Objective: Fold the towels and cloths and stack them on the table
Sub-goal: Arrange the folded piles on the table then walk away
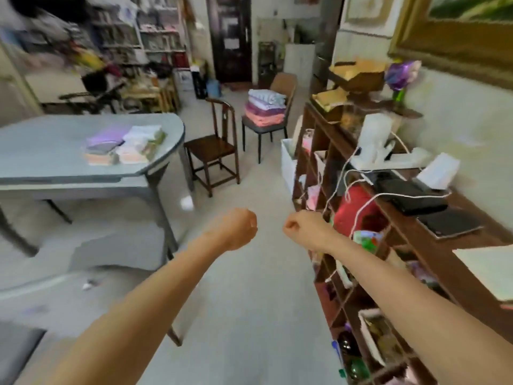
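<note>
While your left hand (239,228) and right hand (301,227) hang curled into empty fists, folded cloths (123,147), pastel and blurry, sit stacked on the table (41,151); more towels (265,111), maybe unfolded, on the chair (283,87).

No text, label or number is legible anywhere in view.

Both hands (238,227) fisted; folded cloths (125,145) stacked on table (41,151).

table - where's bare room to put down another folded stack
The table is bare to the left of, behind and in front of the folded stacks, which crowd its right end. The pile of cloths fills the grey chair's seat; the wooden chair seat is bare.
</note>
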